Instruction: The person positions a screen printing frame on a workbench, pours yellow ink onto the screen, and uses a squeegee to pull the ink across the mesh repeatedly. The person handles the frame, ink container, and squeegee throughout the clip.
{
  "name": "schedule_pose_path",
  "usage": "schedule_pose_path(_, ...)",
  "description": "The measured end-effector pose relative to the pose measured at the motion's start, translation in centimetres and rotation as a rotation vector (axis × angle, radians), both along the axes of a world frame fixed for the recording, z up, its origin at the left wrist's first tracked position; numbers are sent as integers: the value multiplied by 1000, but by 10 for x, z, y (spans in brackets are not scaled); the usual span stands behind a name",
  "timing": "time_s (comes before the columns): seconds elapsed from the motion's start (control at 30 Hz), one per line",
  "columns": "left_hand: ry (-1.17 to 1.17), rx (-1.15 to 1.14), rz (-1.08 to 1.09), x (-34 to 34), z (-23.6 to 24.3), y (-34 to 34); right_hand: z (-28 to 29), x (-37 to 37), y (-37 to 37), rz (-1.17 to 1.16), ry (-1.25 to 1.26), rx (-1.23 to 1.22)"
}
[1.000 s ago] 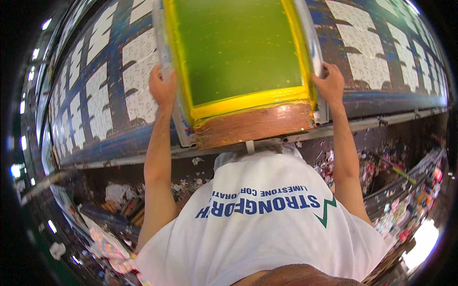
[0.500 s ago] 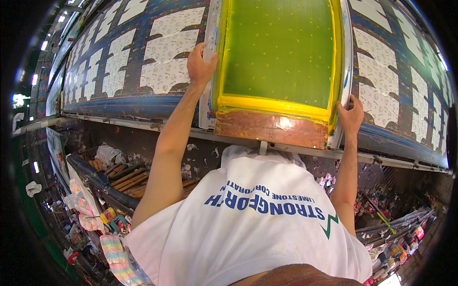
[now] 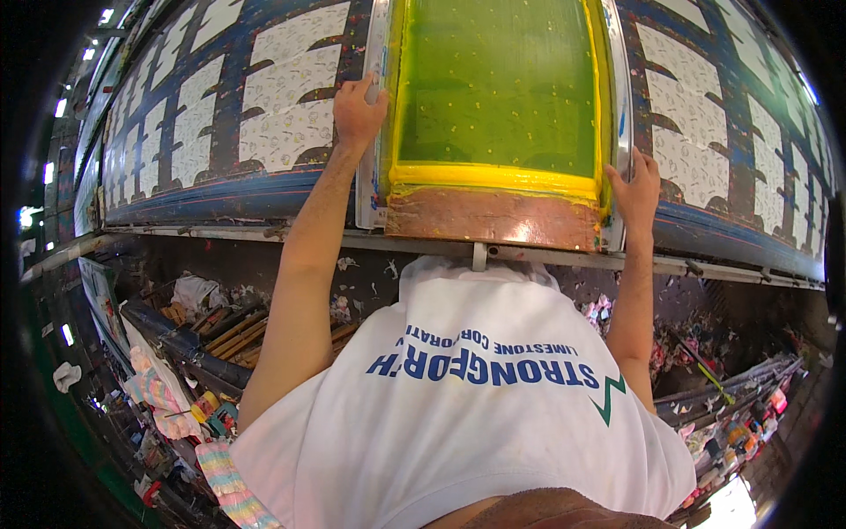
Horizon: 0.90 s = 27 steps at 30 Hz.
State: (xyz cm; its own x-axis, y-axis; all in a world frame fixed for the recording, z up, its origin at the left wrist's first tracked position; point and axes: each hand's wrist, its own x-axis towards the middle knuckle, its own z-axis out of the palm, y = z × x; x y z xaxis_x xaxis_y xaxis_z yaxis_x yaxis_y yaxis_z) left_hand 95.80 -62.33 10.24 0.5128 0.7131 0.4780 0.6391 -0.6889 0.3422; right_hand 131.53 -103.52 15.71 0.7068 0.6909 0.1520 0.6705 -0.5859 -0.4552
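Note:
A screen-printing frame with green mesh (image 3: pixel 493 79) and thick yellow ink along its edges lies before me, over the printing table. Dark cutout shapes show faintly through the mesh. Along its near end runs a reddish-brown board (image 3: pixel 493 217) stained with yellow. My left hand (image 3: pixel 359 116) is closed at the left metal side rail (image 3: pixel 370 189), fingers on top. On the right rail (image 3: pixel 624 97), my right hand (image 3: pixel 638 187) pinches, thumb on the inner side and fingers outside.
White printed fabric pieces (image 3: pixel 291 97) lie in rows left of the frame; more pieces (image 3: pixel 683 97) lie right. A metal rail (image 3: pixel 203 232) edges the blue table. Below are wooden slats (image 3: pixel 236 339), a striped cloth (image 3: pixel 233 485) and scattered scraps (image 3: pixel 687 357).
Dark shapes now show through the mesh, which looked evenly green before. My view has turned slightly, and the frame and both hands sit a little further left and up. Both hands stay at the rails.

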Motion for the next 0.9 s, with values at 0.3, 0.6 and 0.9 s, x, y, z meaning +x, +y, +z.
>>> schedule_pose_path(0.3, -33, -43, 62, 16, 10, 18, 58, -143, 24, 945, 146, -121)
schedule_pose_path(0.6, -188, 207, -39, 19, -13, 27, 65, -165, 48, 763, -95, -153)
schedule_pose_path(0.9, -148, 119, -42, 17, -31, 36, 48, -176, 70, 628, -129, -334)
